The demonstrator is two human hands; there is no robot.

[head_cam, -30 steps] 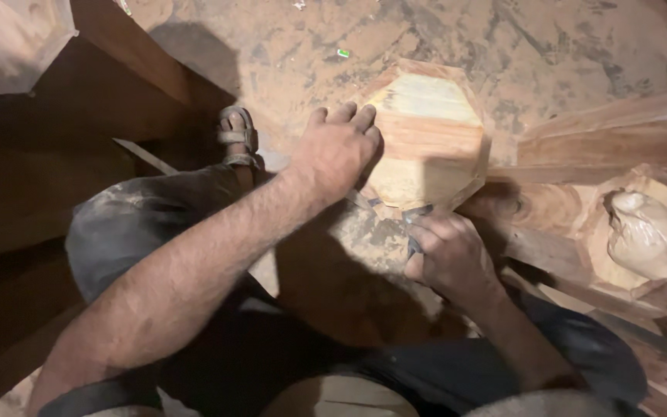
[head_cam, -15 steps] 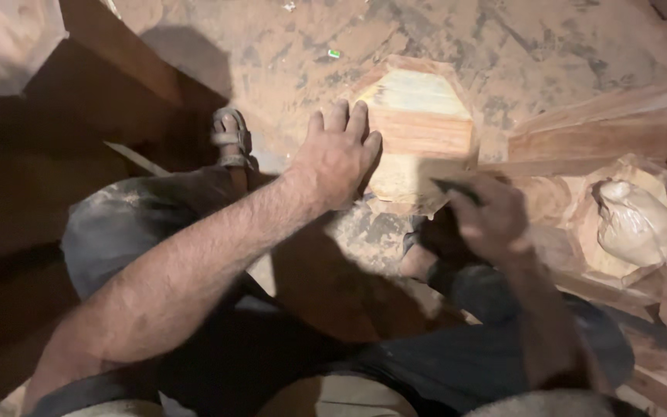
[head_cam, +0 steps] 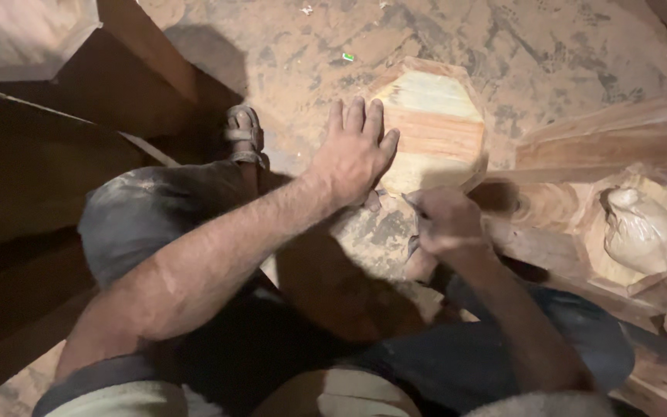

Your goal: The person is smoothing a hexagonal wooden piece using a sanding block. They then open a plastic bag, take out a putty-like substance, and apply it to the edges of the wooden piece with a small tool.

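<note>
Flat, the left hand presses the octagonal wooden block.

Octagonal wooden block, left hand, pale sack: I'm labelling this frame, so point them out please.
octagonal wooden block (head_cam: pixel 438 127), head view, top face.
left hand (head_cam: pixel 355 154), head view, back of hand.
pale sack (head_cam: pixel 642 232), head view, bulging middle.

The wooden block had eight sides and a flat, pale face with a darker brown stripe across the middle. It stood up on the dusty floor, with that face turned toward the camera. Its lower left edge was hidden under a hand.
</note>
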